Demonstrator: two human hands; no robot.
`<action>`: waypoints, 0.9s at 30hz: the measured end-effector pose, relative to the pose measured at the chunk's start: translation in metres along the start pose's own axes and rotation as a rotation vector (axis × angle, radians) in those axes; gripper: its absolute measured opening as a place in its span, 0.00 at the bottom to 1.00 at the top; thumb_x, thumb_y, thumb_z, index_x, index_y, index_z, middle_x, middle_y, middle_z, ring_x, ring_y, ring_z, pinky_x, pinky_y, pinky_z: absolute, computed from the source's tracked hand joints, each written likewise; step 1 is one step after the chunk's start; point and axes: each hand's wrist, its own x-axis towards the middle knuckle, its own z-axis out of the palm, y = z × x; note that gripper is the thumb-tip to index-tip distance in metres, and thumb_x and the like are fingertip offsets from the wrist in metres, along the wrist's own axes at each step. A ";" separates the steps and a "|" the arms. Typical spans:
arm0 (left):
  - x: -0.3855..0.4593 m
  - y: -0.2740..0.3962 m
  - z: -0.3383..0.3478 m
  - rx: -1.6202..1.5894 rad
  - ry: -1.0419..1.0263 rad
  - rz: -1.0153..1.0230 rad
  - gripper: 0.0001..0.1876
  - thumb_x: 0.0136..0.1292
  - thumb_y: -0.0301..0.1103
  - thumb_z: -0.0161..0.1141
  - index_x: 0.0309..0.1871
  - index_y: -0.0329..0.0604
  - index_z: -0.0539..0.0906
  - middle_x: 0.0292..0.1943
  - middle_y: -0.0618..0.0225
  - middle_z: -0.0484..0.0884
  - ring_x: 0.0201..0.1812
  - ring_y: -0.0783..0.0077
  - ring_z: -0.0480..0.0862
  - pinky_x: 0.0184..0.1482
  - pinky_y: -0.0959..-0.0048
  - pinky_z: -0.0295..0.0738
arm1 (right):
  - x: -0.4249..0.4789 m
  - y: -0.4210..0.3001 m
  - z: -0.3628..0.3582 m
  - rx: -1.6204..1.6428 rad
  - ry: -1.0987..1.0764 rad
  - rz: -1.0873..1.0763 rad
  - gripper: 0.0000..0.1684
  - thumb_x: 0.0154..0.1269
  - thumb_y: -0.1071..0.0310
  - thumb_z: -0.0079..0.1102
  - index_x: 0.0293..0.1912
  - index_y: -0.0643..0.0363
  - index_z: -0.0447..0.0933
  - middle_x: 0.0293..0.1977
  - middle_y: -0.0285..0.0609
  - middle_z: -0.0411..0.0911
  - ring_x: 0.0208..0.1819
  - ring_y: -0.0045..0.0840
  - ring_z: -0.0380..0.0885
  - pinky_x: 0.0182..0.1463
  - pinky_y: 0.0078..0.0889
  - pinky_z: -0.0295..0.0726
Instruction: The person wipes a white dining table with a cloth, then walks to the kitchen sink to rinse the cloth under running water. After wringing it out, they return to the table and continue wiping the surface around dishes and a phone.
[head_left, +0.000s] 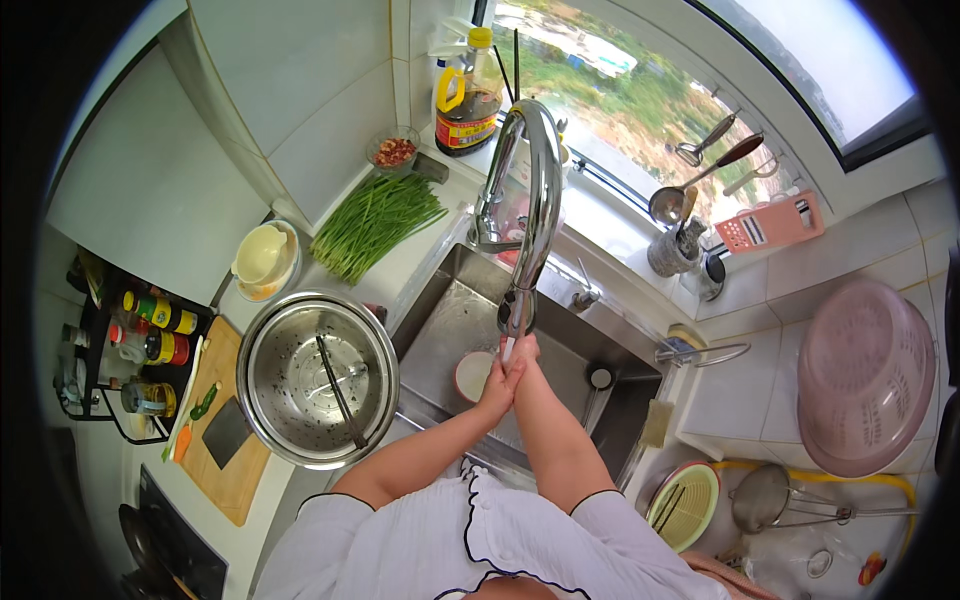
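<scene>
My left hand (502, 386) and my right hand (528, 346) are pressed together over the stainless-steel sink (457, 319), right below the spout of the chrome faucet (534, 210). The left hand lies against the right wrist, and the right fingers are mostly hidden under the faucet head. No object shows in either hand. On the sink floor, a small white bowl (471, 376) is partly covered by my left hand. A large stainless-steel basin (289, 375) stands left of the sink, with dark bits inside and black chopsticks (339, 390) leaning across it.
Beyond the basin lie green garlic chives (379, 225) and stacked bowls (262, 259). A cutting board (251, 487) carries a cleaver (227, 433). Soy sauce (469, 112) stands by the window. Right of the sink are a green colander (686, 502) and a wire strainer (761, 499).
</scene>
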 end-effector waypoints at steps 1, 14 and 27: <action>0.004 0.003 -0.002 -0.021 -0.003 -0.024 0.31 0.71 0.53 0.53 0.63 0.34 0.68 0.55 0.60 0.78 0.54 0.70 0.77 0.56 0.73 0.71 | 0.011 0.003 -0.001 -0.045 0.035 -0.030 0.08 0.62 0.69 0.51 0.28 0.60 0.75 0.23 0.42 0.75 0.22 0.28 0.72 0.29 0.34 0.78; 0.060 -0.042 -0.053 -0.346 0.188 -0.216 0.16 0.69 0.41 0.59 0.47 0.35 0.79 0.38 0.62 0.83 0.34 0.68 0.83 0.37 0.70 0.78 | -0.025 0.004 -0.072 -0.800 -0.529 -0.380 0.17 0.69 0.59 0.55 0.52 0.57 0.77 0.40 0.41 0.82 0.41 0.28 0.80 0.48 0.31 0.78; 0.026 -0.026 -0.004 -0.547 -0.012 -0.312 0.08 0.69 0.32 0.52 0.47 0.43 0.80 0.39 0.68 0.82 0.37 0.72 0.81 0.41 0.72 0.77 | -0.015 0.005 -0.076 -0.841 -0.413 -0.632 0.26 0.70 0.69 0.44 0.67 0.56 0.66 0.45 0.43 0.78 0.44 0.27 0.76 0.48 0.29 0.76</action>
